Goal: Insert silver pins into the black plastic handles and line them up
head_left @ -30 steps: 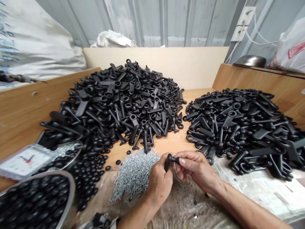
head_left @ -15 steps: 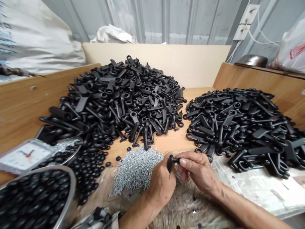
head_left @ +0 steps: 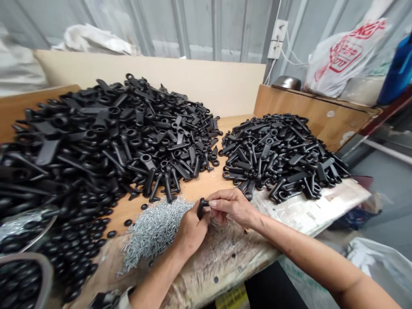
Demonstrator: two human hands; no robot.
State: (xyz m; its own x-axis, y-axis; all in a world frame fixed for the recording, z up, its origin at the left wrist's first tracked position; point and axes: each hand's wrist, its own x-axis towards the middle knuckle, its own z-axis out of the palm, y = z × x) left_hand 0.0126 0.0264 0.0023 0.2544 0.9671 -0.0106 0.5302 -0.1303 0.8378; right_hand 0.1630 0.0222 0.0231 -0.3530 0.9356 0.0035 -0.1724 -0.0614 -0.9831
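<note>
Near the front of the table my left hand [head_left: 193,229] is closed around a black plastic crank handle [head_left: 201,208], whose rounded end shows between thumb and fingers. From the right, the thumb and fingertips of my right hand [head_left: 230,207] pinch the narrow dark stem sticking out of that end. Most of the part is hidden inside the hands. Just left of them spreads a heap of small silver pins [head_left: 154,234]. Behind lies a large pile of black crank handles [head_left: 128,133], and a smaller pile of similar handles [head_left: 267,154] is at the right.
Round black knobs [head_left: 80,249] lie loose at the left, beside a metal bowl [head_left: 48,274] holding more of them. A pale backboard [head_left: 167,86] and a wooden side panel [head_left: 309,103] border the table. The front edge runs just below my right forearm.
The camera view has turned to the right, bringing the table's right end and front edge into view. Both hands keep the same grip on the crank handle.
</note>
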